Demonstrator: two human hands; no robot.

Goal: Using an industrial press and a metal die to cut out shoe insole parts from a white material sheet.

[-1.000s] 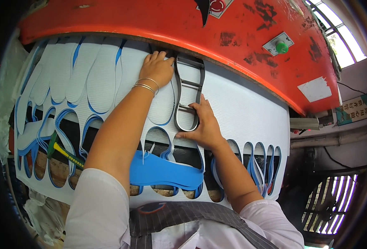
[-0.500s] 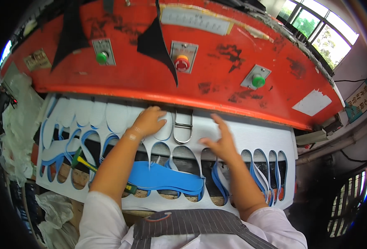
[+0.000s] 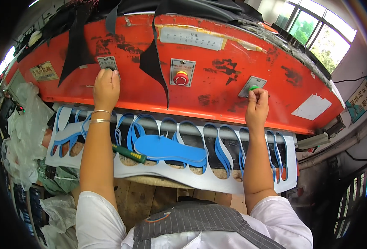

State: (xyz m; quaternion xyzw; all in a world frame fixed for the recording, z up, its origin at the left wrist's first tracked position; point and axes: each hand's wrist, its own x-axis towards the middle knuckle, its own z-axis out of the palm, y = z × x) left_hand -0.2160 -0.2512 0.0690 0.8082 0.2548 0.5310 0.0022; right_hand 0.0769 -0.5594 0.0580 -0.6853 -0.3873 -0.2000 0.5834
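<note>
A: Which way does the green push button (image 3: 253,87) lie from the fingers?
B: At the tips of the right hand (image 3: 257,106), on its far side; that hand is the nearer. The left hand (image 3: 106,88) is well apart, at a second metal backplate (image 3: 106,62), covering whatever is mounted there

A: Long axis?
B: None to note on the cap, round as far as visible. Its own backplate slants, upper right to lower left

A: Fingers?
B: Both hands: curled together, nothing seen between them. Whether either presses, cannot tell

A: Appearance and location?
B: Bright green cap, partly hidden by the fingers, on the right part of the scuffed red machine panel (image 3: 216,98). The red mushroom button (image 3: 181,78) sits between the hands, touched by neither. Below, the white-faced foam sheet (image 3: 150,176) runs left to right: blue cut edges, sole-shaped openings, blue insole blanks (image 3: 171,150) lying across some of them
</note>
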